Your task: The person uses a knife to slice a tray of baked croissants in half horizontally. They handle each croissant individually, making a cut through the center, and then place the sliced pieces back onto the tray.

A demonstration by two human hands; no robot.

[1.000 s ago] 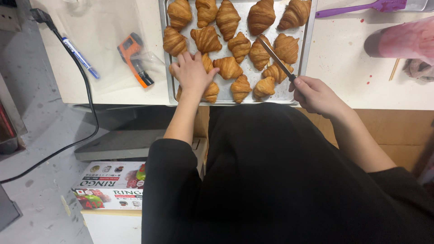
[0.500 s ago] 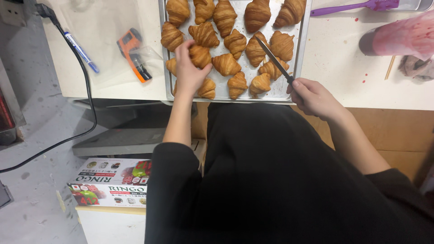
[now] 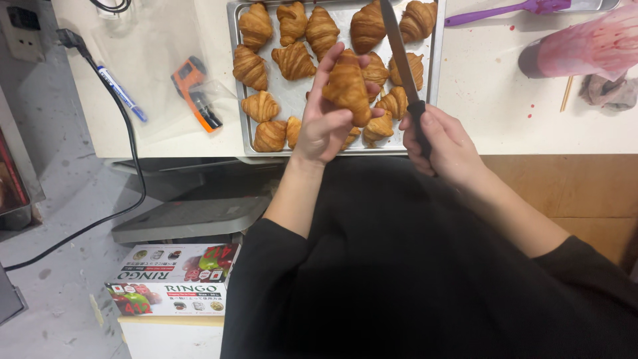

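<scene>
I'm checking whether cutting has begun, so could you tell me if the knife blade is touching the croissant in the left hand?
Apart. The head view shows grey tray between the knife blade and the croissant held up in the left hand.

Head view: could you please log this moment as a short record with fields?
left hand: holds a croissant lifted above the tray
right hand: grips a knife, blade pointing away over the tray
tray: metal, holds many croissants, on a white counter
left of tray: orange thermometer, blue pen
right of tray: purple spatula, pink piping bag
floor: printed box
</scene>
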